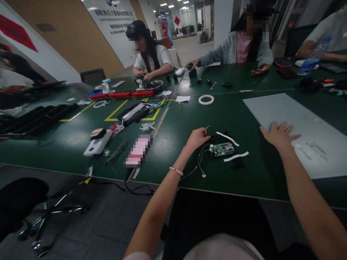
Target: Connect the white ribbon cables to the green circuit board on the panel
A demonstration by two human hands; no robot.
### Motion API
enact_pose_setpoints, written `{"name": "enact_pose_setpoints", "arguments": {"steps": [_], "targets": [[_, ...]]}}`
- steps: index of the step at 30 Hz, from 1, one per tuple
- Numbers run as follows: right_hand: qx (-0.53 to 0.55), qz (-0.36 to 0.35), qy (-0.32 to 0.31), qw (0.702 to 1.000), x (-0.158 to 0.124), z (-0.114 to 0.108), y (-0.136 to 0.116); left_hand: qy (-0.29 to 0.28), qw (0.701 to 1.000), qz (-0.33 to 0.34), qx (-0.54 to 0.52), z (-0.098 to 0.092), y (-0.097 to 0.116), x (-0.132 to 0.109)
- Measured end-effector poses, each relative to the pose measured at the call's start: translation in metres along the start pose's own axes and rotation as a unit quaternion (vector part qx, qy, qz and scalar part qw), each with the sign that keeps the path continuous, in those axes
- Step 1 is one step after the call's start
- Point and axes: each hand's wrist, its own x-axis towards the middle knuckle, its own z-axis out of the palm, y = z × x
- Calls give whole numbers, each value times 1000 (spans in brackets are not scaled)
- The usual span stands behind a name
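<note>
Circuit board (222,149) lies near the front edge of the green worktop (260,177), between your hands, white strips (236,156) near it. Your left hand (197,140) pinches a thin pale piece (208,127) in its fingertips; a light grip, clear of the cables (199,160), should avoid creasing. Your right hand (279,136), fingers spread, rests at the left edge of the white panel (300,112); flat, even pressure should steady it.
</note>
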Motion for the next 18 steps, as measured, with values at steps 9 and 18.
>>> {"name": "enact_pose_setpoints", "arguments": {"steps": [9, 18], "targets": [[-16, -36, -18, 999, -5, 1, -1, 19, 999, 50, -1, -1, -3, -6], [-75, -185, -44, 979, -64, -7, -16, 22, 999, 35, 26, -32, -13, -16]]}}
